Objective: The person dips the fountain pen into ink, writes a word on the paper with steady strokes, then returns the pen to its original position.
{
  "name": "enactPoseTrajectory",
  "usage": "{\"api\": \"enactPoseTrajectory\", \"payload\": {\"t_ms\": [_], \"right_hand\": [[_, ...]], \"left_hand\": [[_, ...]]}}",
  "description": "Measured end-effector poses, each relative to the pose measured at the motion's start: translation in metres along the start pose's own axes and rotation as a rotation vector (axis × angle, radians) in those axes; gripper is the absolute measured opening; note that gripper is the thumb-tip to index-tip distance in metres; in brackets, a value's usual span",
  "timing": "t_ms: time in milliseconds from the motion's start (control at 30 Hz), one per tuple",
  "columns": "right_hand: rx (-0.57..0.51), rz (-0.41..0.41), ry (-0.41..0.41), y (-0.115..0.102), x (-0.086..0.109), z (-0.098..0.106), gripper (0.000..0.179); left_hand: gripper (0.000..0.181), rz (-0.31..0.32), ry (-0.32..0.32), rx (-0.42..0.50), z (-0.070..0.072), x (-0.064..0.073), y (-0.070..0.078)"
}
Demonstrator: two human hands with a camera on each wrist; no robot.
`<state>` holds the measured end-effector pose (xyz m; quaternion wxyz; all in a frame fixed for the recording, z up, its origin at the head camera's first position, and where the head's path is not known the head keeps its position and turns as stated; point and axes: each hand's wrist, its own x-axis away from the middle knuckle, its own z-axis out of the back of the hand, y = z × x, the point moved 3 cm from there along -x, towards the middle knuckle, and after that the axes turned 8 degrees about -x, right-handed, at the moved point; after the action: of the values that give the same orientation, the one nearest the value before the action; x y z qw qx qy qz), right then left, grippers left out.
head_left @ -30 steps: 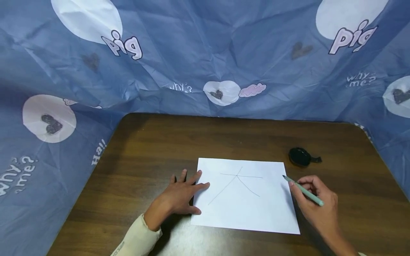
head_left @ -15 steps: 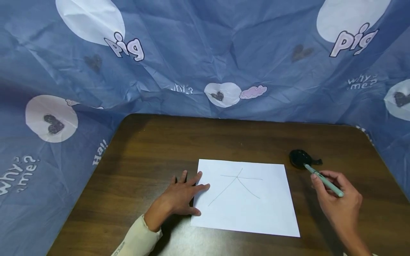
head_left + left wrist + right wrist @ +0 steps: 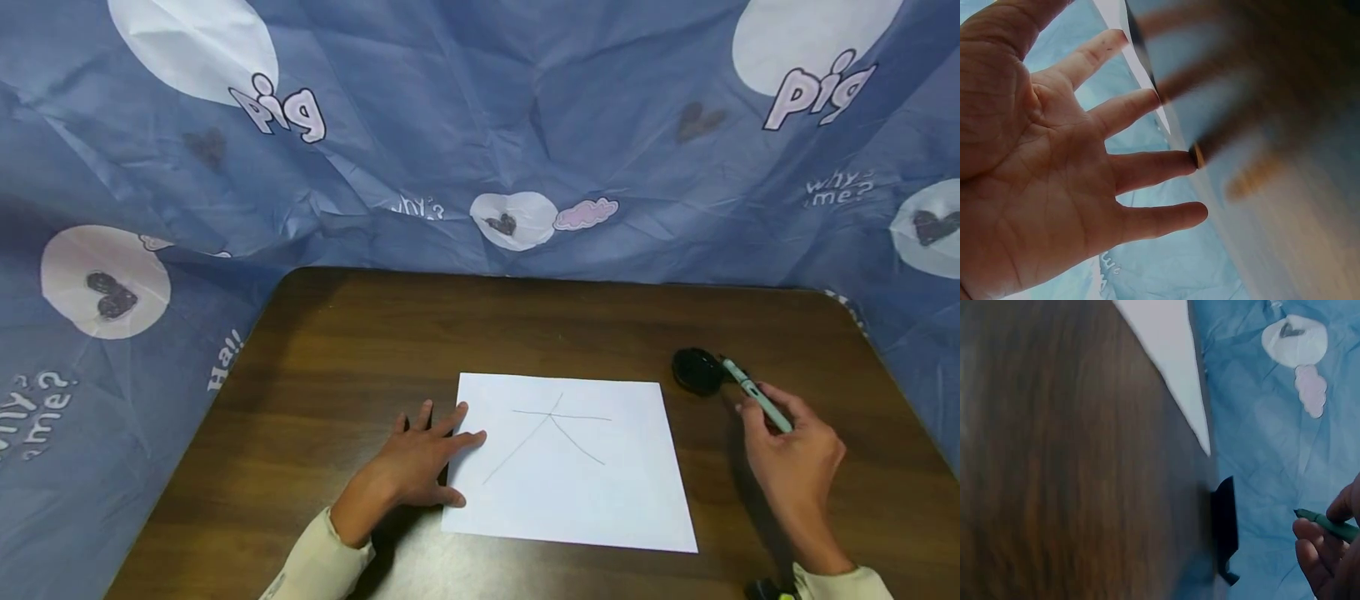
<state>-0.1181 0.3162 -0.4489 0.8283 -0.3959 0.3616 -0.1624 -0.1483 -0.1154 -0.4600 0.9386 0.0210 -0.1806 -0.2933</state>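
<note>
My left hand (image 3: 416, 458) rests with spread fingers on the left edge of a white sheet of paper (image 3: 577, 500). Dark thin strokes (image 3: 553, 415) on the sheet form a crossbar with slanting legs. In the left wrist view the palm and straight fingers (image 3: 1147, 172) show. My right hand (image 3: 795, 450) pinches a pale green pen (image 3: 756, 396), right of the paper. Its dark tip is near the short handle of a small round black dish (image 3: 697, 372). The right wrist view shows the pen (image 3: 1329, 526) apart from the dish (image 3: 1224, 519), tip raised off the table.
The brown wooden table (image 3: 360, 350) has rounded far corners. A blue printed cloth (image 3: 420, 100) hangs behind it and at the sides. A black and yellow object (image 3: 765, 590) shows partly at the bottom edge beside the right sleeve.
My right hand has carried the pen from the paper's right edge rightward, over the black dish, to beside its handle. The left hand stays on the paper.
</note>
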Motion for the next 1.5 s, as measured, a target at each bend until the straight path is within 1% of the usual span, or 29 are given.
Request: {"api": "enactPoseTrajectory", "payload": {"t_ms": [67, 133, 200, 333, 467, 633, 833, 933, 1067, 1167, 1233, 1400, 1500], "right_hand": [[-0.008, -0.021, 0.002, 0.005, -0.003, -0.002, 0.024], [0.003, -0.047, -0.015, 0.010, -0.005, -0.003, 0.026], [0.020, -0.079, -0.053, 0.014, -0.009, -0.005, 0.029], [0.048, -0.126, -0.140, 0.023, -0.016, -0.012, 0.033], [0.049, -0.151, -0.185, 0.030, -0.018, -0.017, 0.033], [0.057, -0.174, -0.199, 0.036, -0.017, -0.021, 0.032], [0.096, -0.224, -0.223, 0.044, -0.016, -0.025, 0.031], [0.108, -0.234, -0.229, 0.048, -0.015, -0.028, 0.031], [0.152, -0.275, -0.267, 0.052, -0.016, -0.029, 0.035], [0.191, -0.329, -0.300, 0.054, -0.016, -0.027, 0.037], [0.203, -0.343, -0.315, 0.055, -0.016, -0.026, 0.039], [0.221, -0.327, -0.317, 0.055, -0.013, -0.026, 0.038], [0.231, -0.335, -0.319, 0.057, -0.014, -0.027, 0.038]], "left_hand": [[0.080, -0.001, 0.003, 0.004, 0.001, 0.001, 0.000], [0.080, -0.003, -0.001, 0.010, 0.001, 0.001, 0.001], [0.080, -0.001, -0.004, 0.016, 0.001, 0.001, 0.001], [0.080, -0.001, 0.012, 0.019, 0.002, 0.001, 0.002], [0.080, 0.003, 0.015, 0.016, 0.002, 0.001, 0.001], [0.080, 0.005, 0.020, 0.008, 0.003, 0.002, -0.001], [0.080, 0.000, 0.026, 0.008, 0.002, 0.002, -0.001], [0.080, 0.001, 0.024, 0.011, 0.001, 0.003, -0.001], [0.080, 0.003, 0.027, 0.009, 0.000, 0.004, -0.001], [0.080, 0.001, 0.027, 0.010, 0.001, 0.005, -0.001], [0.080, 0.000, 0.026, 0.012, 0.001, 0.005, -0.001], [0.080, 0.002, 0.023, 0.007, 0.001, 0.005, -0.002], [0.080, 0.006, 0.022, 0.005, 0.001, 0.005, -0.003]]}}
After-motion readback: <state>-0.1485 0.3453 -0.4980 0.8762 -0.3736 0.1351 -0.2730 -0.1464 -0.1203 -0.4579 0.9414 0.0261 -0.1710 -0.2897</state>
